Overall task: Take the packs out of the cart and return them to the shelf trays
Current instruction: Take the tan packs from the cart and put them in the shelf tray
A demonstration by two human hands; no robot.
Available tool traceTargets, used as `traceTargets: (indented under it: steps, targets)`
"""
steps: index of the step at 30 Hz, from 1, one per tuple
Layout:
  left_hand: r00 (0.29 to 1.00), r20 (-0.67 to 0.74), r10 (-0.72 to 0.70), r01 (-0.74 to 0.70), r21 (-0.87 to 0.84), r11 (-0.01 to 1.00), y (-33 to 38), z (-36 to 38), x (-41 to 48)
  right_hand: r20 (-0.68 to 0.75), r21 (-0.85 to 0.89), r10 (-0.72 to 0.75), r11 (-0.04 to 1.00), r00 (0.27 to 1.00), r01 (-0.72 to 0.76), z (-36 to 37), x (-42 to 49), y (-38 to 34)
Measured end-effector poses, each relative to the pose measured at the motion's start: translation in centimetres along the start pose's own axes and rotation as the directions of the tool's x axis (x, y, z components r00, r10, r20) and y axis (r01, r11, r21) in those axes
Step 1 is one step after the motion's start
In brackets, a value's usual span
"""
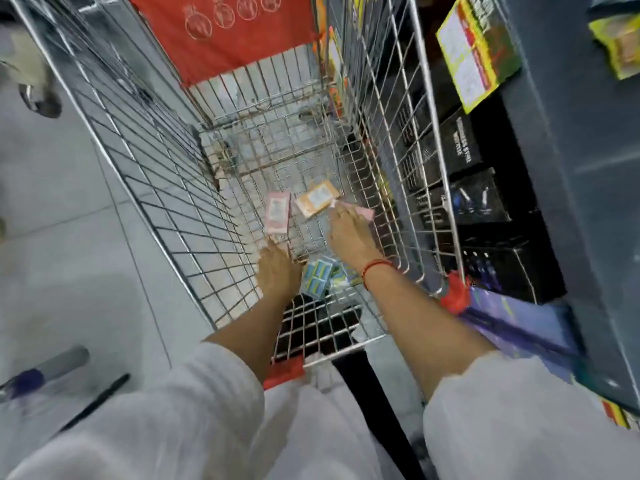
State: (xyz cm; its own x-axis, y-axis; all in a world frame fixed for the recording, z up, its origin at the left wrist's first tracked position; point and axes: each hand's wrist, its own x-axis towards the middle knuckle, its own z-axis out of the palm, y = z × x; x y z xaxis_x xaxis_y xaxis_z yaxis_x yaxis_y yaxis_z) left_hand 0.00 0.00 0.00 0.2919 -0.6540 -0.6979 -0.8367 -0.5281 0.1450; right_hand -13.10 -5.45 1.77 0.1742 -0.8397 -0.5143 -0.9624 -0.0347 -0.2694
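1. Both my arms reach deep into the wire cart [166, 188], because the last packs lie flat on its floor.
2. My right hand [348, 233] covers a pale pink pack [364, 213] beside the orange pack [317, 199]; whether the fingers have closed on it, I cannot tell.
3. My left hand [277, 270] hangs spread and empty between the pink pack [278, 213] and the blue packs [317, 277].
4. The shelf [568, 140] waits just right of the cart.
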Motion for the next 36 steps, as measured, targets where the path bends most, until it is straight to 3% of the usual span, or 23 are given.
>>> traceTargets:
  steps: [3,5,8,14,20,23,26,28,30,34,36]
  targets:
    - [0.989,0.023,-0.143,0.144,-0.061,0.988,-0.4,1.4,0.0,-0.046,0.03,-0.021,0.999,0.999,0.023,0.9,2.7,0.4]
    - [0.986,0.026,-0.166,0.168,-0.08,0.983,-0.7,2.4,0.0,-0.093,-0.019,-0.052,0.999,0.994,0.051,1.1,4.6,0.6]
    - [0.985,0.007,-0.17,0.169,-0.129,0.977,-0.6,2.9,0.6,-0.041,-0.158,-0.108,0.982,0.993,0.1,0.9,7.0,1.0]
    - [0.986,-0.003,-0.168,0.165,-0.163,0.973,-0.6,3.0,2.1,0.117,-0.221,-0.132,0.963,0.984,0.156,1.4,9.9,1.4]
    - [0.989,0.1,-0.109,0.124,-0.165,0.978,-1.0,1.9,2.7,0.088,-0.325,-0.236,0.912,0.968,0.252,3.7,8.5,1.1]
    - [0.995,0.086,-0.046,0.064,-0.229,0.971,-1.0,1.3,2.3,0.095,-0.222,-0.249,0.939,0.964,0.264,3.4,7.7,1.3]
    - [0.996,0.085,-0.002,0.032,-0.353,0.935,-0.6,0.2,1.3,-0.005,0.209,-0.067,0.976,0.998,0.067,1.3,5.9,1.0]
    - [0.994,0.106,-0.009,0.063,-0.518,0.853,-0.3,-0.6,0.8,0.056,0.589,0.114,0.798,0.992,-0.125,-0.2,4.5,0.6]
    - [0.988,0.152,-0.006,0.108,-0.674,0.731,-0.2,-1.4,0.4,0.162,0.795,0.201,0.554,0.966,-0.249,-1.5,3.2,0.4]
    - [0.962,0.266,0.067,0.194,-0.833,0.517,0.5,-3.8,-0.5,0.314,0.93,0.198,0.131,0.928,-0.343,-2.9,0.7,0.5]
    - [0.962,0.252,0.104,0.173,-0.859,0.482,1.1,-5.2,-1.3,0.308,0.94,0.213,0.08,0.927,-0.33,-3.5,-0.6,0.4]
